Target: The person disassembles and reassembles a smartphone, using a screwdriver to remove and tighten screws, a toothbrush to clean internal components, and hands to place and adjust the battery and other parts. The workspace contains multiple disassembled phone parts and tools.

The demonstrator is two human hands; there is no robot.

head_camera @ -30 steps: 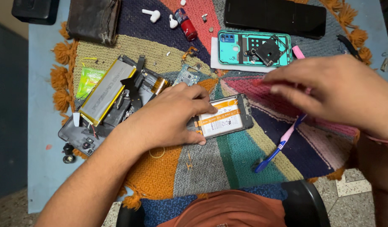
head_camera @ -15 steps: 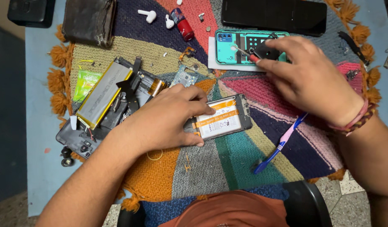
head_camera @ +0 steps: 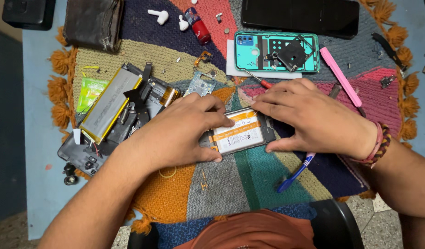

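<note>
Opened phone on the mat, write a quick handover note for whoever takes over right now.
Left hand: flat on the opened phone, fingers on its left side, pinning it to the mat.
Right hand: gripping the phone's right end, fingertips on its top edge.
Done: back is off, battery exposed.
Left: battery not yet out.
Nearby: small screwdriver, teal back cover, pink tool, blue toothbrush.

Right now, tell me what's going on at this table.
A person has both hands on an opened phone lying on a colourful mat. The left hand presses its left side; the right hand grips its right end. Its battery faces up. A teal phone shell, screwdriver and pink tool lie beyond.
</note>
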